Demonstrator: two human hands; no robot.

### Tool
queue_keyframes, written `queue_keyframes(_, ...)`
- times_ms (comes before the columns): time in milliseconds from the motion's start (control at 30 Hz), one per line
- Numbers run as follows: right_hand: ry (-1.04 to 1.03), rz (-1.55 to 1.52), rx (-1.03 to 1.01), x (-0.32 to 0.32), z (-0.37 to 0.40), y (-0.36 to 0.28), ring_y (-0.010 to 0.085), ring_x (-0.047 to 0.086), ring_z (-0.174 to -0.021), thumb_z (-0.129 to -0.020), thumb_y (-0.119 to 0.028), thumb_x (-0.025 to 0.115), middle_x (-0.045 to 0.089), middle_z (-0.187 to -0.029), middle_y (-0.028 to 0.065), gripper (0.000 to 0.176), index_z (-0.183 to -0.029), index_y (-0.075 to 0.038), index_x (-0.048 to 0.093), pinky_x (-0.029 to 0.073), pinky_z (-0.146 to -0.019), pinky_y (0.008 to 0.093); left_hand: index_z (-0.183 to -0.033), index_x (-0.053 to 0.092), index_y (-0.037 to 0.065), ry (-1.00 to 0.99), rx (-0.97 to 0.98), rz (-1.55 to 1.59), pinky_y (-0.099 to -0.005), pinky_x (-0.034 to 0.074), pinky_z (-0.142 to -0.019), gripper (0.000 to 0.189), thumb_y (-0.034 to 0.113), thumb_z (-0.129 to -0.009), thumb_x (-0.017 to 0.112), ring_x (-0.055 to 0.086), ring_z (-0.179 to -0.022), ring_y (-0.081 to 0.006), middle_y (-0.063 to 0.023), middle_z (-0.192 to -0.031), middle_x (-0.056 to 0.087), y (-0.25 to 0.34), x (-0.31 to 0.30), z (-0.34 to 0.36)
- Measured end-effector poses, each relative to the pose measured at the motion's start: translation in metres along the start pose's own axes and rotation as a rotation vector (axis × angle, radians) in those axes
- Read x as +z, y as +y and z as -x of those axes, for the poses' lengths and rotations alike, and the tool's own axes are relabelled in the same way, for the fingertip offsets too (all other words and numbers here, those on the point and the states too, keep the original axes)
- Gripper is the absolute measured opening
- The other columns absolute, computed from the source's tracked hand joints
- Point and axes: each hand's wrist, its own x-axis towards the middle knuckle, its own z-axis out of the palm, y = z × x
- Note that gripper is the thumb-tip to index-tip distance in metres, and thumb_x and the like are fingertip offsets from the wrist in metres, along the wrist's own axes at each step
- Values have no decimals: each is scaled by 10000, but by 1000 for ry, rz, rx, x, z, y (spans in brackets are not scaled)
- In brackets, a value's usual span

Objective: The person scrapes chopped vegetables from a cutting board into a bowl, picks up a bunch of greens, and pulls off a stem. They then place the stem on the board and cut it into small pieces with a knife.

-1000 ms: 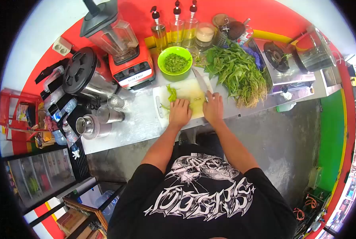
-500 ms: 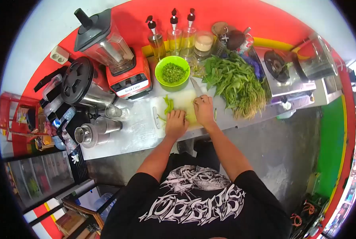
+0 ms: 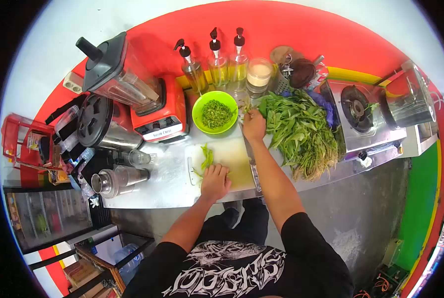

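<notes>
My left hand [image 3: 215, 183] rests on the left part of the cutting board [image 3: 234, 154], fingers curled over the lower end of some green leaves [image 3: 207, 157]. My right hand [image 3: 254, 125] reaches past the board's far right corner, between the green bowl and the leafy bunch, fingers bent around small stalk pieces that are too small to tell clearly. A knife [image 3: 254, 171] lies along the board's right edge, partly under my right forearm. Chopped greens [image 3: 216, 114] fill the lime bowl [image 3: 198, 115]. The large leafy bunch [image 3: 299, 129] lies right of my right hand.
A red blender [image 3: 157, 124] and a steel jug [image 3: 115, 126] stand at left, with metal shakers [image 3: 110, 181] nearer the front edge. Pump bottles [image 3: 218, 67] and a jar [image 3: 258, 77] line the back. A gas stove [image 3: 353, 109] stands at right.
My right hand has moved away from me, off the board to beyond its far corner. The knife now lies at the board's right edge. The view has shifted, and my left hand stays by the leaves.
</notes>
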Motion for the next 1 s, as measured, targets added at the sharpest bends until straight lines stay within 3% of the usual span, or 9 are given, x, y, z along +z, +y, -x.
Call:
queue_keyframes(167, -11, -26, -41, 4, -5, 0, 361, 719, -859, -912, -206, 682, 741, -943, 193, 329, -1166, 1, 648, 560, -772, 440, -1004, 594, 77, -28, 1, -36, -453, 424, -819, 257, 174, -771, 640, 522, -923, -315, -103, -972, 552, -1, 0, 2)
queue_keyframes(267, 29, -153, -65, 4, 15, 10, 299, 708, -760, -889, -166, 693, 718, -840, 171, 337, -1179, -22, 600, 524, -708, 402, -1005, 595, 81, 28, 19, -1, -457, 426, -823, 256, 182, -774, 644, 526, -931, -315, -102, -968, 554, -5, 2, 4)
queue_keyframes(400, 60, -175, -55, -35, 73, -3, 281, 681, -714, -886, -156, 691, 698, -829, 140, 328, -1173, -26, 601, 517, -684, 394, -1008, 596, 82, 49, 2, 2, -464, 427, -839, 246, 187, -791, 642, 530, -952, -316, -105, -975, 561, -8, 6, 11)
queue_keyframes(567, -81, -54, -25, -68, 139, 24, 251, 642, -659, -862, -134, 699, 662, -787, 119, 355, -1189, -46, 595, 507, -649, 383, -1015, 602, 77, 4, -18, 4, -469, 422, -879, 210, 169, -826, 617, 530, -982, -317, -103, -998, 572, -3, -1, 6)
queue_keyframes(633, -134, -13, 22, -72, 157, 40, 310, 659, -761, -842, -149, 717, 661, -875, 155, 386, -1189, -56, 575, 514, -707, 408, -1016, 603, 70, 15, -23, 39, -471, 418, -887, 212, 164, -826, 607, 525, -985, -318, -101, -1001, 576, -3, 1, 7)
queue_keyframes(700, -96, 222, -127, -76, 173, 48, 394, 642, -915, -821, -168, 731, 637, -1004, 198, 404, -1165, -52, 554, 511, -789, 459, -1008, 598, 61, -7, -49, 92, -477, 414, -892, 215, 163, -819, 599, 522, -989, -325, -108, -1002, 579, -4, 1, 8)
queue_keyframes(733, -141, 206, -65, -82, 179, 43, 449, 593, -1025, -817, -172, 728, 599, -1088, 230, 392, -1131, -40, 532, 493, -856, 510, -991, 587, 51, 15, -38, 95, -479, 414, -892, 211, 160, -811, 596, 519, -986, -340, -123, -996, 574, -3, 2, 7)
queue_keyframes(833, -150, 332, -158, -81, 185, 54, 464, 606, -993, -832, -197, 709, 593, -1124, 248, 427, -1168, -21, 513, 508, -831, 527, -985, 580, 47, 58, -15, 222, -482, 413, -891, 207, 147, -805, 597, 514, -982, -358, -140, -997, 567, -7, -2, 8)
queue_keyframes(1000, -159, 362, -63, -88, 195, 62, 483, 608, -978, -859, -208, 674, 603, -1072, 274, 368, -1122, 6, 529, 506, -839, 537, -1003, 622, 21, 31, 28, 250, -466, 429, -911, 204, 66, -806, 650, 518, -999, -368, -147, -1010, 577, -12, -3, 10)
